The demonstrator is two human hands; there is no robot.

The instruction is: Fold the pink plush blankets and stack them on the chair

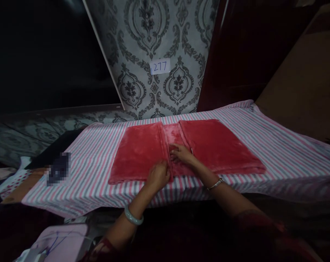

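Observation:
A red plush blanket [214, 145] lies on a striped cloth, its left and right sides folded inward, with a narrow strip of the lower layer showing between them. My left hand [159, 174] is closed on the inner edge of the left fold, near the front. Slightly farther back, my right hand [181, 154] reaches across the middle strip, its bent fingers at the same edge of the left fold. The fingertips of both hands are partly hidden. A pale bangle [133, 215] circles my left wrist, and a silver bracelet [215, 184] my right.
Pink, grey and white striped cloth [94, 167] covers the table. A pixelated dark item [58, 170] sits at its left. Behind are a large dark screen [50, 54] and a wall with a paper marked 277 [160, 66]. A pink stool-like surface [62, 242] stands lower left.

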